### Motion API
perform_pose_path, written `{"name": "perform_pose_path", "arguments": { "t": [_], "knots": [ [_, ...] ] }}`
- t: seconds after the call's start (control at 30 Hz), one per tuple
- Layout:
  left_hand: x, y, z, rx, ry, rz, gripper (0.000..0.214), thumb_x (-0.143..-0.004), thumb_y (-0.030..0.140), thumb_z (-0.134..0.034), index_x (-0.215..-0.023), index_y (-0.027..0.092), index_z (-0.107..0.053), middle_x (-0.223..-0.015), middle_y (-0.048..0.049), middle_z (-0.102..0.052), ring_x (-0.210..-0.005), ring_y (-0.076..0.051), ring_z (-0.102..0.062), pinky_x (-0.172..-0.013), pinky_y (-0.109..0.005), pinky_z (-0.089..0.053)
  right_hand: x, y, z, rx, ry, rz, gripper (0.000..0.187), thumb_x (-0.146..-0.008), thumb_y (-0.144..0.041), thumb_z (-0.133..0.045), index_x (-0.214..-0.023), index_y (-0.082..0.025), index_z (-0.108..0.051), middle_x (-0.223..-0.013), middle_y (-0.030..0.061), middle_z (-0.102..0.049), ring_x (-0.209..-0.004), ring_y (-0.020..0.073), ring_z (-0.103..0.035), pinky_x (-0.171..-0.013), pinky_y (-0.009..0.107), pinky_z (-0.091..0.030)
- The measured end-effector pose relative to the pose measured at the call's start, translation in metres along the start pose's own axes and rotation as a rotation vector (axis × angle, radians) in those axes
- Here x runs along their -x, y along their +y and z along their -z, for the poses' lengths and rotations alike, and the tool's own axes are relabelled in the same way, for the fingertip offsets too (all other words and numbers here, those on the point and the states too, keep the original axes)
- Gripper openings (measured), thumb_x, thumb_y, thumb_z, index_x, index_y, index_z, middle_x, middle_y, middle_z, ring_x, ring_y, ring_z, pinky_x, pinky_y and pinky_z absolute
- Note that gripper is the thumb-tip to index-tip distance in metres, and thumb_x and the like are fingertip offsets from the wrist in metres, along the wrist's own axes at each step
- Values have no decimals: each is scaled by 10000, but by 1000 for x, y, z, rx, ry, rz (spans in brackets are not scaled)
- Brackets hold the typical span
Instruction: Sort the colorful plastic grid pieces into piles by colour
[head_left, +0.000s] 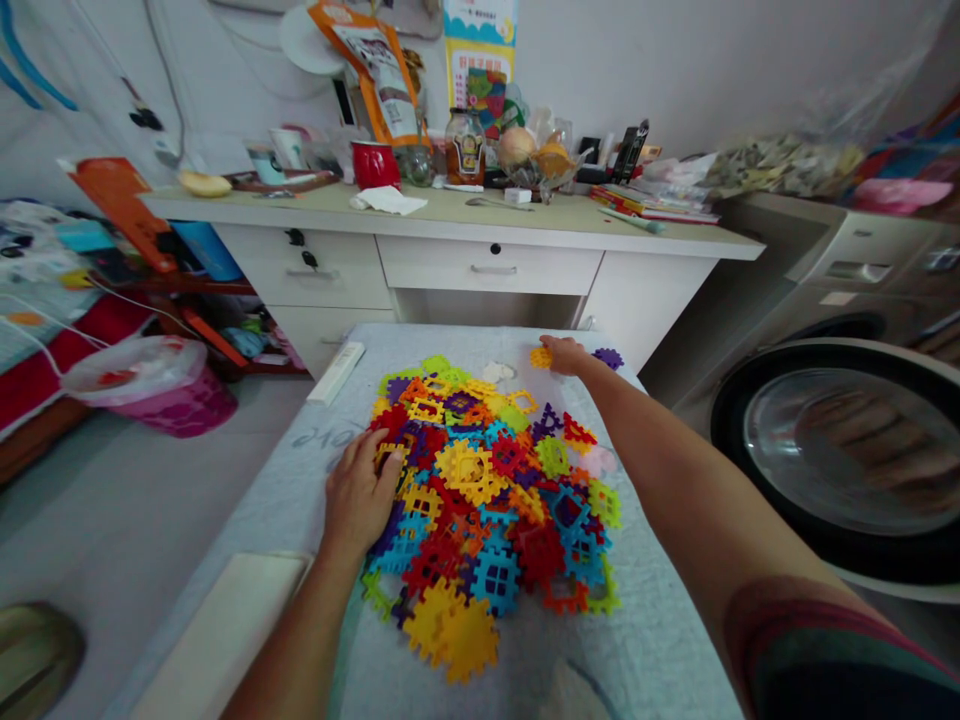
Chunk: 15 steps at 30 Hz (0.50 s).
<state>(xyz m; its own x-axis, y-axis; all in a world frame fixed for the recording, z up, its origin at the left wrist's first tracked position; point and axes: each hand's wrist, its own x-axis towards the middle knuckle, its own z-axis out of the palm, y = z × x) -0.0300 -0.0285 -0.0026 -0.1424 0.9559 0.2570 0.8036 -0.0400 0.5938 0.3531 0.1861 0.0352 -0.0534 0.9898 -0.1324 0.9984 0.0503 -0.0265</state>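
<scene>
Plastic tiles [487,490] in yellow, red, blue, green, orange and purple lie heaped in the middle of a tabletop [660,640] covered with a pale quilted cloth. The person's left hand [360,495] rests palm down on the left edge of the pile, fingers loosely spread over the tiles and closed on none of them. The right arm stretches across to the far end, where the right hand [564,354] touches a lone yellow tile [538,357]; from here one cannot tell whether the fingers pinch it or only lie on it. A purple tile [608,357] sits just to the right of that hand, apart from the pile. A small white piece [497,372] lies near the pile's far edge, and a white remote [336,372] lies at the tabletop's far left corner.

Behind stands a white desk [450,215] crowded with a red mug [375,165], a jar [465,150], packets and books. A washing machine [840,450] with a round glass door stands to the right, and a pink bin [161,395] lined with clear plastic sits on the floor to the left.
</scene>
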Motion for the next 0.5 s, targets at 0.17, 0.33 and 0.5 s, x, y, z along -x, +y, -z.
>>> {"name": "perform_pose_path", "arguments": {
  "t": [0.17, 0.33, 0.5],
  "knots": [
    [1, -2, -1, -1, -5, 0, 503, -939, 496, -377, -1297, 198, -566, -1396, -132, -559, -1307, -292, -516, -1114, -493, -395, -2, 0, 0, 25, 12, 9, 819, -776, -154, -686, -1520, -279, -368, -1481, 124, -515, -1318, 383, -468, -1027, 538, -439],
    [2, -1, -1, -9, -3, 10, 506, -942, 483, -376, -1303, 185, -569, -1402, -143, -554, -1309, -308, -513, -1107, -524, -394, -1, -2, 2, 37, -4, 10, 845, -777, -183, -679, -1537, -261, -318, -1513, 126, -476, -1328, 381, -451, -1037, 551, -428],
    [2, -2, -1, 10, 13, -12, 493, -935, 480, -393, -1287, 189, -579, -1378, -142, -570, -1303, -298, -521, -1115, -514, -395, -1, -8, 1, 21, -26, 8, 869, -763, -210, -699, -1540, -278, -316, -1517, 116, -479, -1334, 402, -448, -1030, 565, -440]
  ]
}}
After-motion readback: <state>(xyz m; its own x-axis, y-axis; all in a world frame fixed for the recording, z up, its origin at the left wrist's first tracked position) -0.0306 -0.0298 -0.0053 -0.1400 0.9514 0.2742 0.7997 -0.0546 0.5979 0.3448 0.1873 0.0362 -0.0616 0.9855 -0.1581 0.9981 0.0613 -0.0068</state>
